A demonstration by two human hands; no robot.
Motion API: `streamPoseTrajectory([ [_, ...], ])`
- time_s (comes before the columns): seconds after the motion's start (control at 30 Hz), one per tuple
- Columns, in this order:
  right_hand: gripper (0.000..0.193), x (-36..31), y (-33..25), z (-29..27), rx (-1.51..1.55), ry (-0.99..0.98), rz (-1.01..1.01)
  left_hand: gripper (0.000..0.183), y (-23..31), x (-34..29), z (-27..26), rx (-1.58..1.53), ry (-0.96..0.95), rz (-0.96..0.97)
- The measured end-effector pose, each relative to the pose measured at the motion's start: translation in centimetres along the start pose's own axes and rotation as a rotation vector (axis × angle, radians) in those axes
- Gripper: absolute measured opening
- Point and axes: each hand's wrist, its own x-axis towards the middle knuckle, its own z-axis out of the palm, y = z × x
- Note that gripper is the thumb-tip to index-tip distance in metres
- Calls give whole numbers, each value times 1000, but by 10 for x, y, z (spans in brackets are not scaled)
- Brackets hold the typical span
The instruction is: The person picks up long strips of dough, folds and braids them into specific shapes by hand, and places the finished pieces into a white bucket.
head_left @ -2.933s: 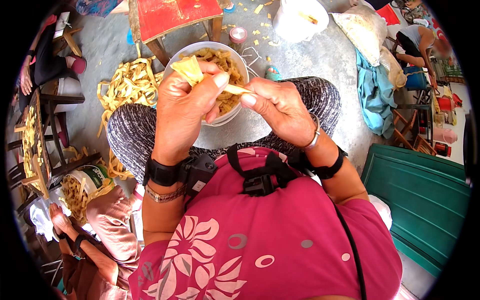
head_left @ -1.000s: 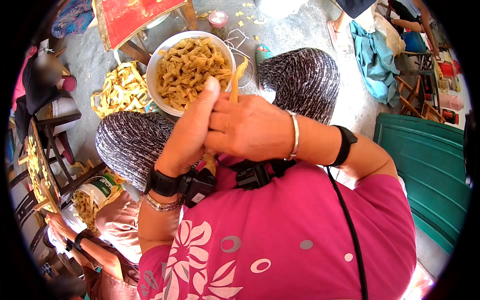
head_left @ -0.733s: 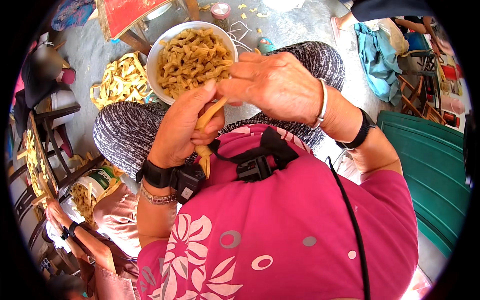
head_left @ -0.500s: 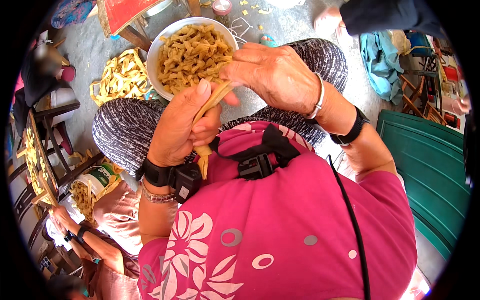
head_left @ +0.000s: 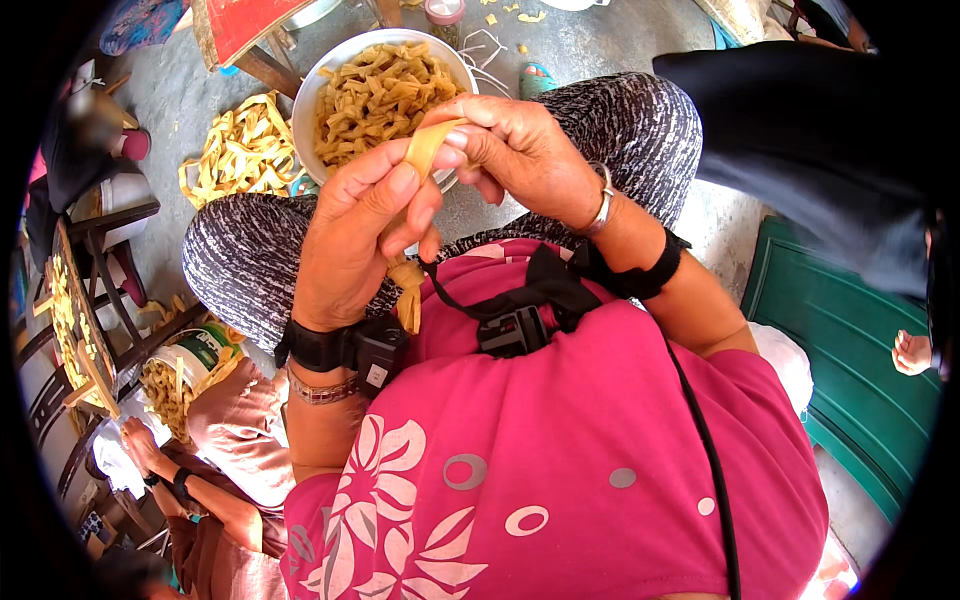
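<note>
A flat yellow-tan strip (head_left: 431, 146) is folded over between my two hands above my lap. My left hand (head_left: 352, 220) pinches its left side with thumb and fingers. A knotted tail (head_left: 407, 285) of the same material hangs below that palm; whether it joins the strip is hidden. My right hand (head_left: 530, 160) pinches the strip's other side between thumb and fingertips. Just beyond my hands stands a round white basin (head_left: 303, 115), heaped with brownish-yellow knotted pieces (head_left: 375, 95). Left of it, a pile of loose yellow strips (head_left: 240, 150) lies on the floor.
A red-topped wooden stool (head_left: 240, 30) stands behind the basin. At the lower left another person's hands (head_left: 140, 445) are near a wooden board (head_left: 75, 310) and a bucket of knotted pieces (head_left: 170, 390). On the right, a person in dark clothing (head_left: 810, 160) stands by a green panel (head_left: 850, 370).
My hands have shifted, and the strip went from drawn out and twisted to bent over flat between the fingertips. At right, the dark-clothed person has come nearer, covering the blue cloth.
</note>
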Motion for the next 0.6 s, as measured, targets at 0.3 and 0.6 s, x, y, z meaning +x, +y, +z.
streamPoseTrajectory([
  [0.3,32,5,5,-1,98,-44,48,36,-5,3,2,247,159,122],
  [0.6,47,-1,5,4,175,-56,163,36,-16,8,2,227,174,150],
])
